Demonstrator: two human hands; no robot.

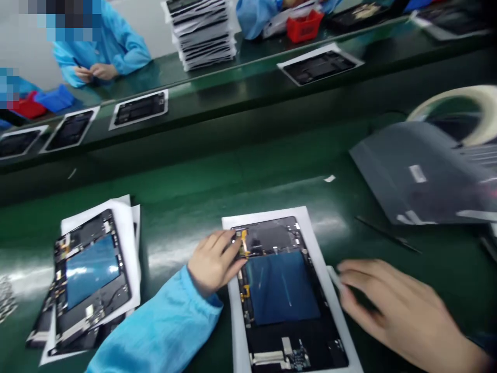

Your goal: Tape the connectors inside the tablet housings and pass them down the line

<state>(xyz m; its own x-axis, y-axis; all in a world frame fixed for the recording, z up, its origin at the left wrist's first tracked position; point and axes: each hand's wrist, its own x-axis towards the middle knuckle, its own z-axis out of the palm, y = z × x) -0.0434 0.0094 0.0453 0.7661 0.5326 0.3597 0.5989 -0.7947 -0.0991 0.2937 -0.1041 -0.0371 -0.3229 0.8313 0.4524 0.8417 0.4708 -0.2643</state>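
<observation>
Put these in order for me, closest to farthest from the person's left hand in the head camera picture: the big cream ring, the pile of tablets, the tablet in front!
From the left hand:
1. Tablet in front: right by the fingertips.
2. Pile of tablets: off to the left.
3. Big cream ring: far over, upper right.

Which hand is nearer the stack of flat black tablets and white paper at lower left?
Left. The left hand is right of the stack, clear of it, at the central flat black tablet; the right hand is farther, beyond that tablet's right side.
</observation>
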